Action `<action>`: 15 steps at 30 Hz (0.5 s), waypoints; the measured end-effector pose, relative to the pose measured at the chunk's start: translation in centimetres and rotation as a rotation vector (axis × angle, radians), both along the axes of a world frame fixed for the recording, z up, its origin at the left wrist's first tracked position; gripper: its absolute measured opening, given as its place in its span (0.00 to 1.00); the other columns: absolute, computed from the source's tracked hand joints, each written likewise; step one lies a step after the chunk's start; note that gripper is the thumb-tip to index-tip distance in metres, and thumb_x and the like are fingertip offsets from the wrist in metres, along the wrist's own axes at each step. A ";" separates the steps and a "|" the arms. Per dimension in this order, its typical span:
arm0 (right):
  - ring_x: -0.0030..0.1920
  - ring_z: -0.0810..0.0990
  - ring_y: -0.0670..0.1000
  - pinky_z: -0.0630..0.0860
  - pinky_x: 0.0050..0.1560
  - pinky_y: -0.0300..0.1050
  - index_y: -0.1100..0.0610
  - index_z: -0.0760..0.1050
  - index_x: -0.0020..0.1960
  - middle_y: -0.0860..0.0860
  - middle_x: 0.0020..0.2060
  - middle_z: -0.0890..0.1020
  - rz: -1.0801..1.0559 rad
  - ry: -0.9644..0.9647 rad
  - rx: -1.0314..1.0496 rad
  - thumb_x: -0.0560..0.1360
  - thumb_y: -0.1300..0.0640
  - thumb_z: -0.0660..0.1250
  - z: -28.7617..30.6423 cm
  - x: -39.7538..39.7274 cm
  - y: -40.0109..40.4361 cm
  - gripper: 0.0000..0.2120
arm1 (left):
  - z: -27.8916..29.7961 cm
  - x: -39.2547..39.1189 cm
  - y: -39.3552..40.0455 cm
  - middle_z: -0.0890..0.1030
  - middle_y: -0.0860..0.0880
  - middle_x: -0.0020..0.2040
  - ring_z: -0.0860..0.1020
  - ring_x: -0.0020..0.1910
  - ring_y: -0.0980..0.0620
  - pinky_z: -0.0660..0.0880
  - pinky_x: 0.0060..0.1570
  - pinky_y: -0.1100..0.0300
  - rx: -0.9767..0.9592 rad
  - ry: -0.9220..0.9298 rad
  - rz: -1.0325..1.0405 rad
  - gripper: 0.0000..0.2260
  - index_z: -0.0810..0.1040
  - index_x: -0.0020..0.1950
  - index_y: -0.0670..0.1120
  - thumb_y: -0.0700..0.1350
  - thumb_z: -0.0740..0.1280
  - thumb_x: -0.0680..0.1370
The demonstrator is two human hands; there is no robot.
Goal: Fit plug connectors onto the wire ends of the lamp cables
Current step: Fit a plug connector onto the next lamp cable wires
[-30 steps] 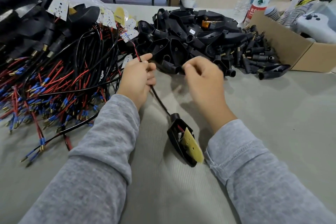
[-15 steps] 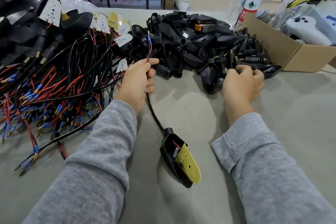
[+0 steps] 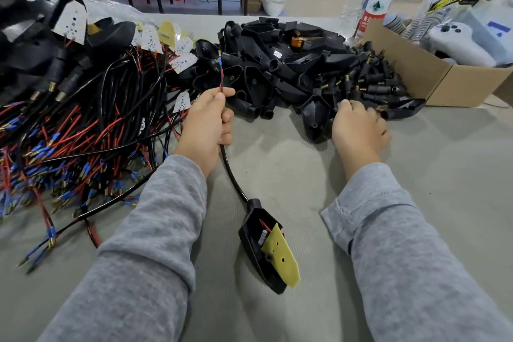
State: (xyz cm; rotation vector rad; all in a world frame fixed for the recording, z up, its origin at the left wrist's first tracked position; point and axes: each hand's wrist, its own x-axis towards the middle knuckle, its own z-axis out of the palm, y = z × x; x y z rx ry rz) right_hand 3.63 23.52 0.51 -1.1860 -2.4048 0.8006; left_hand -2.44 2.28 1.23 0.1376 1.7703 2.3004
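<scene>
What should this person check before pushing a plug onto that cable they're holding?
1. Cable held firmly: ok. The left hand grips the black cable near its wire ends.
2. Wire ends free and reachable: ok. The red and blue-tipped wires stick up above the fist.
3. Plug connector in hand: cannot tell. The right hand rests at the edge of the connector pile; its fingertips are hidden.
4. Lamp end out of the way: ok. The lamp housing with its yellow board lies on the table between the arms.
5. Cable untangled from the bundle at left: cannot tell.
</scene>
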 end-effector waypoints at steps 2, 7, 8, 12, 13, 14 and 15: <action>0.73 0.61 0.58 0.52 0.73 0.58 0.53 0.72 0.70 0.54 0.72 0.70 0.015 -0.017 0.015 0.83 0.47 0.45 0.0 -0.1 -0.1 0.24 | 0.0 0.0 0.0 0.67 0.55 0.26 0.59 0.21 0.59 0.57 0.19 0.68 -0.010 0.003 0.001 0.12 0.76 0.50 0.50 0.44 0.53 0.85; 0.73 0.60 0.57 0.51 0.73 0.58 0.48 0.72 0.69 0.54 0.71 0.70 0.049 -0.006 0.021 0.82 0.46 0.45 0.0 0.2 -0.3 0.23 | 0.1 0.2 0.3 0.67 0.52 0.29 0.59 0.21 0.59 0.57 0.20 0.68 0.009 0.006 0.011 0.13 0.75 0.47 0.47 0.41 0.53 0.85; 0.74 0.59 0.56 0.50 0.73 0.57 0.44 0.68 0.72 0.54 0.72 0.68 0.066 -0.012 0.020 0.82 0.46 0.45 0.0 0.3 -0.4 0.23 | 0.2 0.3 0.3 0.67 0.51 0.30 0.60 0.21 0.60 0.57 0.20 0.69 0.016 0.004 0.014 0.13 0.74 0.47 0.46 0.40 0.52 0.85; 0.77 0.54 0.56 0.46 0.74 0.59 0.42 0.58 0.77 0.53 0.77 0.61 0.122 -0.095 0.022 0.82 0.44 0.40 0.2 0.4 -0.5 0.25 | 0.4 0.5 0.4 0.67 0.50 0.31 0.60 0.20 0.60 0.57 0.20 0.69 0.003 -0.004 0.013 0.13 0.73 0.46 0.45 0.38 0.52 0.84; 0.77 0.54 0.56 0.46 0.75 0.60 0.44 0.58 0.78 0.53 0.77 0.61 0.124 -0.098 0.021 0.82 0.44 0.40 0.2 0.4 -0.5 0.26 | 0.4 0.5 0.4 0.67 0.50 0.31 0.60 0.20 0.60 0.57 0.20 0.69 -0.002 -0.007 0.011 0.13 0.73 0.46 0.45 0.38 0.52 0.84; 0.77 0.54 0.56 0.46 0.75 0.60 0.46 0.60 0.77 0.53 0.76 0.63 0.123 -0.091 0.021 0.82 0.44 0.40 0.2 0.4 -0.6 0.26 | 0.5 0.5 0.5 0.67 0.50 0.31 0.60 0.20 0.60 0.57 0.20 0.69 -0.008 -0.011 0.009 0.13 0.73 0.46 0.45 0.38 0.52 0.84; 0.76 0.56 0.56 0.47 0.75 0.60 0.47 0.64 0.75 0.53 0.75 0.65 0.117 -0.074 0.023 0.82 0.44 0.41 0.3 0.5 -0.7 0.26 | 0.5 0.5 0.5 0.68 0.50 0.31 0.60 0.20 0.60 0.57 0.20 0.69 -0.013 -0.013 0.007 0.13 0.73 0.46 0.45 0.38 0.52 0.84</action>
